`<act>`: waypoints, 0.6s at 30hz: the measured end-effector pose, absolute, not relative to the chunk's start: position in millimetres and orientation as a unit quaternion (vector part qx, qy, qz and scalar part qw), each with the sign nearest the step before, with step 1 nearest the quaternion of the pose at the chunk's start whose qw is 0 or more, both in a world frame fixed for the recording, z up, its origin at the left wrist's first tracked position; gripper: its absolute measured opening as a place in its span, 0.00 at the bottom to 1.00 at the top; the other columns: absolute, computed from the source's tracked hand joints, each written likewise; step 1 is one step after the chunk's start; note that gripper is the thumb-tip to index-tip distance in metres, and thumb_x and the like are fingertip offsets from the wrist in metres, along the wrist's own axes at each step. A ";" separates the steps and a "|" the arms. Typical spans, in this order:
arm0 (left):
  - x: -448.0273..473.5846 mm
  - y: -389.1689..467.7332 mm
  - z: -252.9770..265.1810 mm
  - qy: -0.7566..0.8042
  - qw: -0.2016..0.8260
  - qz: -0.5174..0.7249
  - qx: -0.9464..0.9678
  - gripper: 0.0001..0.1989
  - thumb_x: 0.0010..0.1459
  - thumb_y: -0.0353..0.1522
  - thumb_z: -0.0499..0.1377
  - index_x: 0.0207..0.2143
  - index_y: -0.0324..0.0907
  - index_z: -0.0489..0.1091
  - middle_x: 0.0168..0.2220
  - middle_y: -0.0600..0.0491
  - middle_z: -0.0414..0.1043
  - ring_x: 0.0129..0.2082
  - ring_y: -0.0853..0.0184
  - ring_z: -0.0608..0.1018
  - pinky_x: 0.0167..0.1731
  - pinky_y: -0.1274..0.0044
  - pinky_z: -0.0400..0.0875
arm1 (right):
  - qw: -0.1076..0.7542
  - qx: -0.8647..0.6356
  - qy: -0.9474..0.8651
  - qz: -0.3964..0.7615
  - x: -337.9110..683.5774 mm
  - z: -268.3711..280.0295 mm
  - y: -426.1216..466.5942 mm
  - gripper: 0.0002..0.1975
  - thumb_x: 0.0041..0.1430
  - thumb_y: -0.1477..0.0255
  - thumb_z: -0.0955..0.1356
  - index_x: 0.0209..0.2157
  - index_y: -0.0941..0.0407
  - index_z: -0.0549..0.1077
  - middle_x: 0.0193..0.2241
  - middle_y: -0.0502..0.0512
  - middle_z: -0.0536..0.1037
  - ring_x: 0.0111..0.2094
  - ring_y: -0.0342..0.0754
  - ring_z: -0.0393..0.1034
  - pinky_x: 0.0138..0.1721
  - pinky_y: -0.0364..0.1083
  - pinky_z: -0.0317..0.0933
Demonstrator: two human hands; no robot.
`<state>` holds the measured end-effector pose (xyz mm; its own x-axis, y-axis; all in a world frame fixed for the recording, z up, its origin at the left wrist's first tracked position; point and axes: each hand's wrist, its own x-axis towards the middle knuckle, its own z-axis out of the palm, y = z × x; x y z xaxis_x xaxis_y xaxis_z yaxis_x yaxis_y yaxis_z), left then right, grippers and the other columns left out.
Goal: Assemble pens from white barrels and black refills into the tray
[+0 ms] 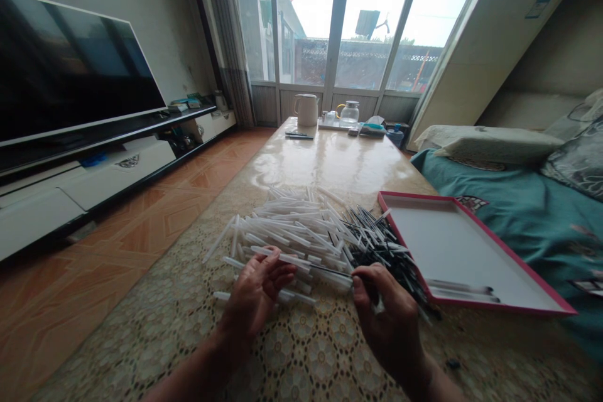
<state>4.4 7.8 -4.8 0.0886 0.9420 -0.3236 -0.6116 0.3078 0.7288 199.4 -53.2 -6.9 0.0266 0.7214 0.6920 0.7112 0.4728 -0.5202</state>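
Note:
My left hand (258, 286) pinches a white translucent pen barrel (287, 257) between thumb and fingers. In my right hand (389, 317), thumb and forefinger are closed on the end of a thin dark pen refill (330, 271). The refill lines up with the barrel, and its far end meets the barrel's right end; how deep it sits inside I cannot tell. Beyond my hands lies a loose heap of white pen barrels (292, 220). A pile of dark refills (384, 248) spreads to the right of it.
A shallow tray with a pink rim (513, 261) lies at the right, holding several pens (461, 289) along its near side. A small dark piece (453, 363) rests by my right wrist. A kettle (307, 110) and a glass jug (349, 114) stand at the table's far end.

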 end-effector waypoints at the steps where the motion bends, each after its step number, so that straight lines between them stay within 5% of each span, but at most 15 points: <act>1: 6.4 5.3 -5.9 0.384 0.718 0.538 0.220 0.04 0.58 0.23 0.58 0.32 0.38 0.67 0.27 0.51 0.79 0.24 0.68 0.81 0.25 0.81 0.76 | 0.498 -0.508 -0.703 0.012 197.9 -8.4 -52.9 0.05 0.62 0.78 0.62 0.35 0.55 0.67 0.24 0.48 0.66 0.23 0.42 0.62 0.26 0.42 0.57; 6: 13.6 -3.9 -10.3 0.333 0.786 0.466 0.234 0.02 0.56 0.24 0.61 0.32 0.37 0.70 0.27 0.49 0.79 0.26 0.66 0.81 0.27 0.78 0.78 | 0.482 -0.468 -0.737 0.072 193.7 -13.0 -52.4 0.06 0.64 0.77 0.62 0.39 0.55 0.69 0.27 0.50 0.70 0.27 0.43 0.67 0.30 0.41 0.61; 11: 12.4 -1.8 -3.6 0.358 0.786 0.493 0.105 0.10 0.62 0.22 0.52 0.32 0.36 0.72 0.26 0.51 0.78 0.24 0.69 0.81 0.25 0.82 0.77 | 0.502 -0.516 -0.689 0.082 201.4 -13.9 -47.2 0.09 0.65 0.74 0.60 0.42 0.55 0.70 0.30 0.52 0.72 0.29 0.45 0.68 0.31 0.42 0.62; 18: 9.8 1.3 0.3 0.369 0.761 0.526 0.089 0.14 0.63 0.21 0.48 0.31 0.35 0.72 0.25 0.50 0.78 0.24 0.69 0.81 0.25 0.81 0.78 | 0.364 -0.609 -0.703 0.044 215.2 -24.2 -34.3 0.10 0.59 0.80 0.61 0.37 0.56 0.72 0.34 0.56 0.72 0.37 0.51 0.68 0.40 0.48 0.62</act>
